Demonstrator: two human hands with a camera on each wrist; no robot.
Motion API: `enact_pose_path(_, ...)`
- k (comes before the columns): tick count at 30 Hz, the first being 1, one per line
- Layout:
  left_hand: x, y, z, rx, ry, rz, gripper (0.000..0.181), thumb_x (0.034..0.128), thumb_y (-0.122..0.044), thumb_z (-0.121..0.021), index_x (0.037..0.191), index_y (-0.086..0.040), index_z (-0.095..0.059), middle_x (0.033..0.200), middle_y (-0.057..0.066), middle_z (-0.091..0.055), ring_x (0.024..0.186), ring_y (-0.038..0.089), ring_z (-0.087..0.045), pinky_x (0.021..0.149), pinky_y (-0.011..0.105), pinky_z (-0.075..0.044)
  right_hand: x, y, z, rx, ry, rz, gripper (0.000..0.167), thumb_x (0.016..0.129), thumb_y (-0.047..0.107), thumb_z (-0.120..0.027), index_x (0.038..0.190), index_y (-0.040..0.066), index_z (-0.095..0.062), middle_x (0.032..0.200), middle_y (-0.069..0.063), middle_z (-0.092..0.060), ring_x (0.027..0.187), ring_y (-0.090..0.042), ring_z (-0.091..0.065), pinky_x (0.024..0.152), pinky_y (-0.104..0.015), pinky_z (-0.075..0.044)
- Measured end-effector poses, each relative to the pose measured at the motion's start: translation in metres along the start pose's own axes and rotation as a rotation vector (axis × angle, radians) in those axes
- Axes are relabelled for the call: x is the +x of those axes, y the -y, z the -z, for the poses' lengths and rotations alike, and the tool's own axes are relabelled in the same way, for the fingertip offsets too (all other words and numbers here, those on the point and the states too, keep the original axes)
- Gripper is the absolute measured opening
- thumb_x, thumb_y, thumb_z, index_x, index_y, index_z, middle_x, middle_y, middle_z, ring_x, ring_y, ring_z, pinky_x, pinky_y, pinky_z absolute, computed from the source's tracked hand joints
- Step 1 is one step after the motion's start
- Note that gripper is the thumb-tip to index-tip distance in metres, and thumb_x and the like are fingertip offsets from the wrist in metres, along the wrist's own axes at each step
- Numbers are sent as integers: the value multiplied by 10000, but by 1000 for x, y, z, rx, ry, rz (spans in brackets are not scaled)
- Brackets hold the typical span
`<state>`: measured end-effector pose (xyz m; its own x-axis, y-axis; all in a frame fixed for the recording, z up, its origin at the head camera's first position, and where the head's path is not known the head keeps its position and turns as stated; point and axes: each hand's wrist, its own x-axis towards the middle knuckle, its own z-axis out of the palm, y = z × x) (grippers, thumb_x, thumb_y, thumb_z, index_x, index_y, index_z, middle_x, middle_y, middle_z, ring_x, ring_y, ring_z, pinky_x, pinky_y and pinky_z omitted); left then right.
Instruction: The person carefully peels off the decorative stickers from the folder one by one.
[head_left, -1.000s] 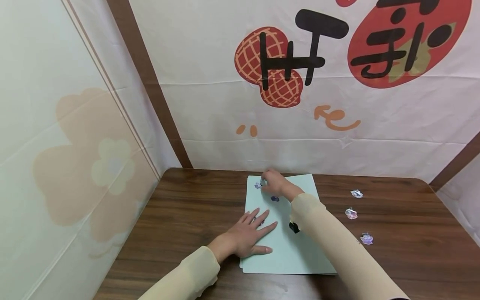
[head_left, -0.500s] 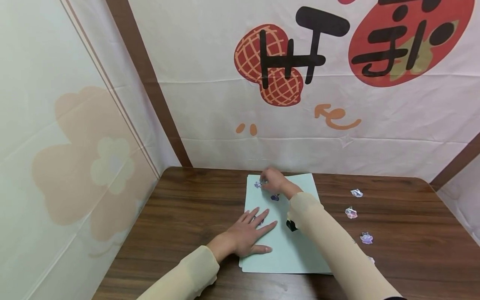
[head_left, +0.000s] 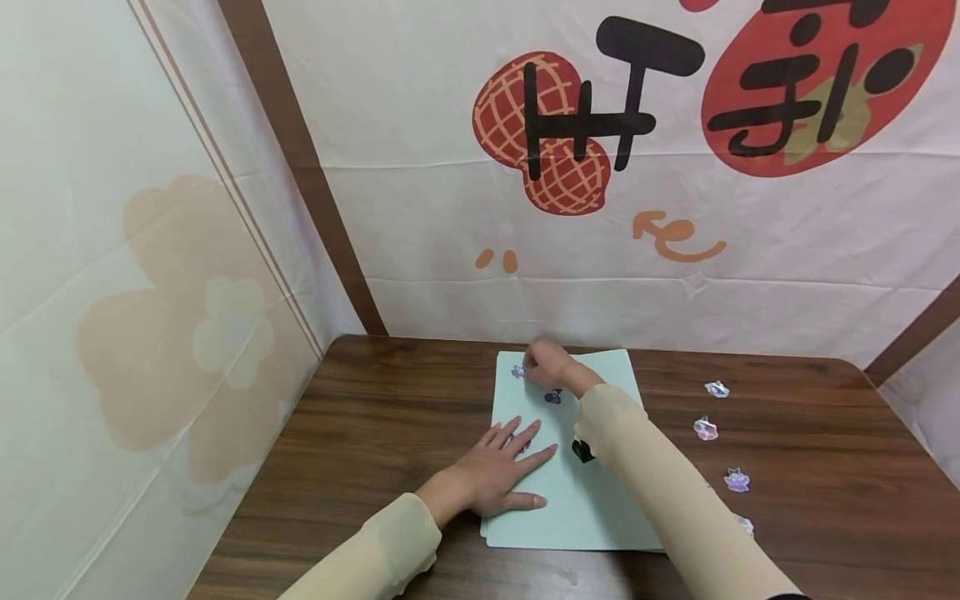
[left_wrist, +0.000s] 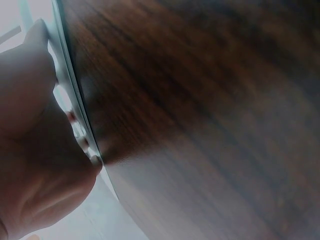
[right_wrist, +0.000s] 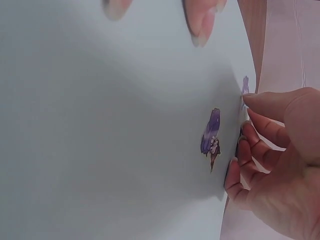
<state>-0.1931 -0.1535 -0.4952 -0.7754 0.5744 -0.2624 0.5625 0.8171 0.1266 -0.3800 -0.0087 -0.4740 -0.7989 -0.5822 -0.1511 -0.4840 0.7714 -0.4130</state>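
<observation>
On a pale green sheet [head_left: 577, 517], my left hand [head_left: 487, 475] lies flat with fingers spread, partly covering a small sticker [head_left: 525, 447]. My right hand [head_left: 551, 365] is at the sheet's upper left, where its thumb and index fingertip pinch the edge of a purple sticker [head_left: 518, 371]. In the right wrist view, the right hand's [right_wrist: 280, 150] other fingers curl beside that sticker [right_wrist: 245, 86]. A dark purple sticker [right_wrist: 212, 137] lies on the sheet near them. The left wrist view shows the left hand [left_wrist: 40, 145] at the sheet's edge.
Several shiny stickers, one of them pale [head_left: 717, 389] and another purple [head_left: 737, 480], lie on the brown wooden table [head_left: 397, 400] right of the sheet. A small black object [head_left: 582, 451] shows beside the right sleeve. A printed cloth [head_left: 420, 208] hangs behind the table.
Both hands stay in nearly the same places. The right forearm has shifted slightly left, and another sticker shows beside it at the lower right.
</observation>
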Motion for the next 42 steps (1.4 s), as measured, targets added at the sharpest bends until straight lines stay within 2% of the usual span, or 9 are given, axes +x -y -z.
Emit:
enact_pose_path(9,-1,0,2,-2,7,-2,741,1006,-709,-355,1644,-386,-159,1733,21,-23,1588,291,-7,1261,518,-115,0,0,1,0,-19,18,199,974,58,-632,1116,-26,-744,1081,-130,-730,911,-203,-644,875,-363,-558)
enact_pose_path(15,-1,-1,2,23,3,1,743,1005,-714,-344,1644,-390,-150,1733,20,-24,1588,291,-10,1260,515,-126,-1,3,2,6,-18,-17,192,997,84,-623,1102,-7,-755,1058,-113,-730,878,-197,-633,844,-356,-559)
enact_pose_path(23,-2,-2,3,13,1,5,738,1010,-700,-368,1644,-383,-166,1733,27,-38,1588,297,-22,1260,516,-128,0,1,1,20,-27,-16,177,998,80,-612,1040,10,-769,989,-93,-730,813,-181,-611,770,-332,-539)
enact_pose_path(28,-3,-3,3,18,0,3,738,1009,-700,-366,1644,-382,-167,1732,29,-43,1587,297,-29,1259,516,-131,1,2,-1,46,-29,-60,189,1009,96,-602,1054,17,-767,1004,-92,-716,829,-191,-602,772,-331,-532)
enact_pose_path(42,-2,-2,1,8,5,2,737,1009,-702,-359,1644,-385,-161,1733,24,-35,1588,295,-18,1261,517,-120,1,4,-1,58,-32,-93,197,1023,111,-572,1029,30,-752,940,-71,-674,803,-187,-576,719,-306,-488)
